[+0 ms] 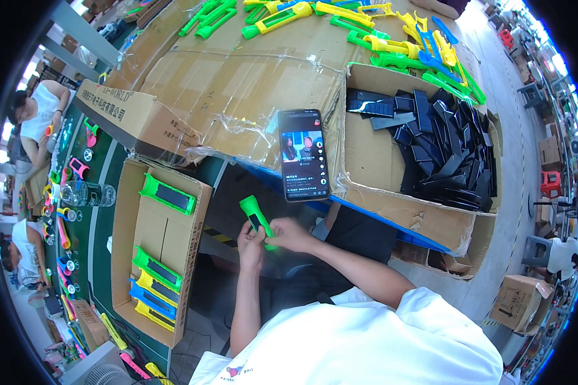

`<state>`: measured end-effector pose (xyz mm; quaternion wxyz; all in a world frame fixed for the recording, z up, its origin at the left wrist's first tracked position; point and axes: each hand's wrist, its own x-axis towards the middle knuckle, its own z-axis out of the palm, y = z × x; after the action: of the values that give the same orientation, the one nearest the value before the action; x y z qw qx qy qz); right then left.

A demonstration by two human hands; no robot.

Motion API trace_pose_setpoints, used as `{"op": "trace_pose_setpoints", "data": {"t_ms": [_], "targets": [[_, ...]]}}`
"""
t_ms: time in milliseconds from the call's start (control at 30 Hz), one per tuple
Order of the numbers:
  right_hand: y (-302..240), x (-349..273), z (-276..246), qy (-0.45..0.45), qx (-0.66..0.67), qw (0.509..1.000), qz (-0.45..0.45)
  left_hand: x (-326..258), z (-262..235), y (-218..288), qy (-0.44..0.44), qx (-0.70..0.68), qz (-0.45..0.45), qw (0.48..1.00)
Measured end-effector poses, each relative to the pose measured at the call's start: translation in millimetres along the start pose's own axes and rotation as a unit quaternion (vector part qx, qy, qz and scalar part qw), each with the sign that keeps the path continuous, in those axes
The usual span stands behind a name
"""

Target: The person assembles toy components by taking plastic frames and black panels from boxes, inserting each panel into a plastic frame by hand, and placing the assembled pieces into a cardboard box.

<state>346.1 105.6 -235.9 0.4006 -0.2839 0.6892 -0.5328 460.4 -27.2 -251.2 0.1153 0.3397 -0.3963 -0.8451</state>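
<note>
The head-worn fisheye (wide, dark-rimmed) looks steeply down from close above the left hand point(251, 249) and right hand point(290, 235).

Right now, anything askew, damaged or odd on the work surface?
Two things: a lit phone lies right by the edge, ahead of the right hand, odd beside a parts box; the cardboard surface itself looks worn and ragged along its edge. No spill visible.

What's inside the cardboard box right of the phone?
The cardboard box holds a jumbled heap of flat black pieces; some bare bottom shows at left, but anything beneath the heap is hidden.
</note>
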Motion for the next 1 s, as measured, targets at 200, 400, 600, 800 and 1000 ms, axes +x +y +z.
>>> {"op": "trace_pose_setpoints", "data": {"t_ms": [200, 400, 600, 800, 1000], "targets": [[4, -2, -8, -0.032, 0.012, 0.999, -0.042, -26, 17, 23, 0.064, 0.149, 0.037, 0.986], [-22, -22, -27, -0.042, 0.094, 0.995, -0.001, -128, 43, 88, 0.0, 0.393, 0.026, 0.919], [-52, -59, -62, -0.042, 0.0, 0.998, 0.042, -214, 47, 180, -0.098, 0.253, 0.027, 0.962], [-87, -97, -70, -0.086, -0.031, 0.996, 0.011, -181, 35, 273, 0.161, 0.329, 0.211, 0.906], [-157, -132, -98, -0.141, -0.095, 0.981, -0.096, -109, -14, 281, 0.292, 0.558, 0.174, 0.757]]}}
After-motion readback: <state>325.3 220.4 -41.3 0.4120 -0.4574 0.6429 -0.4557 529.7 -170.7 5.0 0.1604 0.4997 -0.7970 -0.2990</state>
